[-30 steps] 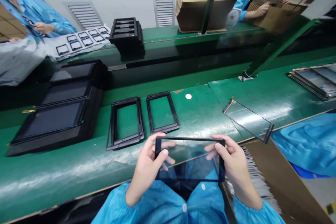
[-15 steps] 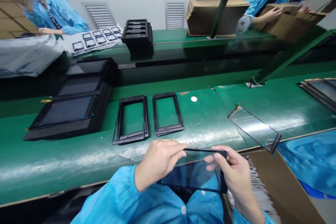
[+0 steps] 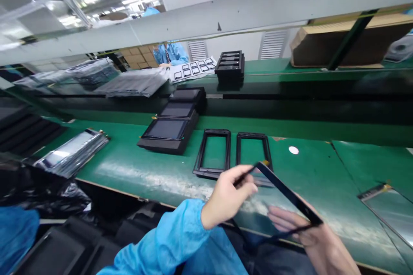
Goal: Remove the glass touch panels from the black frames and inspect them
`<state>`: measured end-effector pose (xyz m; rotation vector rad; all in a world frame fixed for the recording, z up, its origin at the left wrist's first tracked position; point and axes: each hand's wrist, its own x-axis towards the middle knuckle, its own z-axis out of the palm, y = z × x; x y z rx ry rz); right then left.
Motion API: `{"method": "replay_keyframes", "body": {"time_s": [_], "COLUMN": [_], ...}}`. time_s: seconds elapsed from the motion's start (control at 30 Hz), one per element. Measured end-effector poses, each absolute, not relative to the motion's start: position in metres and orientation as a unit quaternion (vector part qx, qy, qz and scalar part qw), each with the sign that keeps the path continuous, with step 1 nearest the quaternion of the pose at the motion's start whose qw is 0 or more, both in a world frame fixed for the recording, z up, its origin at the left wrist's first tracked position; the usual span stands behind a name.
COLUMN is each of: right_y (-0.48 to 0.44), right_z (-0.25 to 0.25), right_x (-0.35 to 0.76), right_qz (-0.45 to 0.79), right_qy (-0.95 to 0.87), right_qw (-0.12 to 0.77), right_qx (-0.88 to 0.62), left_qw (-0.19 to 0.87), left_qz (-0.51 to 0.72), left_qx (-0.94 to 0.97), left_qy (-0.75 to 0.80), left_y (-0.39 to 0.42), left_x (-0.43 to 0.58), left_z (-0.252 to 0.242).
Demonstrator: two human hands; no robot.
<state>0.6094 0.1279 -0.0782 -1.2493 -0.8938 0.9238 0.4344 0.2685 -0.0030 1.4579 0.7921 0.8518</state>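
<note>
Above the front edge of the green bench (image 3: 155, 172), a glass panel with a black border (image 3: 285, 193) is tilted between my hands. My left hand (image 3: 227, 193) pinches its left edge with thumb and fingers. At its right end is my right hand (image 3: 316, 236), partly seen through the glass and blurred, its fingers against the panel. Just beyond my hands lie two stacks of black frames, the left one (image 3: 200, 154) and the right one (image 3: 238, 150), the latter partly covered by the panel. Left of them, screens (image 3: 167, 129) rest on black foam.
Another glass panel (image 3: 387, 206) lies at the right. Wrapped panels (image 3: 72, 150) are stacked at the left. On the rear shelf stand black trays (image 3: 229, 66) and a cardboard box (image 3: 348, 43). A person in blue (image 3: 176, 53) is at the far side.
The view has swung left and up. The panel has gone from nearly level in front of my chest to tilted, its right end lower. My right hand now appears behind the glass at that end.
</note>
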Motion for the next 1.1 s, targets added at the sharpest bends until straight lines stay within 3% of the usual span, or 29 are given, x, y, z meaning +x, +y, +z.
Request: {"method": "replay_keyframes", "body": {"time_s": [0.1,0.2,0.3,0.4,0.53,0.77,0.9,1.1], "right_y": [0.143,0.162,0.183,0.207,0.227,0.184,0.158,0.151], "right_z": [-0.076,-0.070,-0.068,-0.073,-0.083,-0.131,-0.167,-0.201], "right_x": [0.591,0.591,0.599,0.598,0.590,0.639,0.665,0.682], "right_qz": [0.409,0.228,0.012,-0.089,-0.102,-0.047,-0.031,-0.055], "right_qy": [-0.455,-0.533,-0.626,-0.715,-0.731,-0.586,-0.548,-0.593], "right_qw": [0.609,0.566,0.520,0.449,0.415,0.468,0.477,0.442], "right_qx": [-0.504,-0.586,-0.582,-0.529,-0.532,-0.660,-0.687,-0.671], "left_qw": [0.649,0.678,0.765,0.794,0.688,0.454,0.373,0.211], "left_qz": [0.495,0.539,0.483,0.415,0.465,0.603,0.578,0.502], "left_qx": [0.463,0.361,0.307,0.329,0.366,0.342,0.357,0.473], "left_qy": [0.346,0.346,0.295,0.298,0.420,0.561,0.632,0.692], "left_y": [0.274,0.273,0.273,0.285,0.338,0.508,0.570,0.592], "left_x": [0.430,0.423,0.408,0.392,0.368,0.276,0.241,0.231], "left_z": [-0.013,-0.022,-0.016,-0.002,0.006,0.024,0.033,0.034]}}
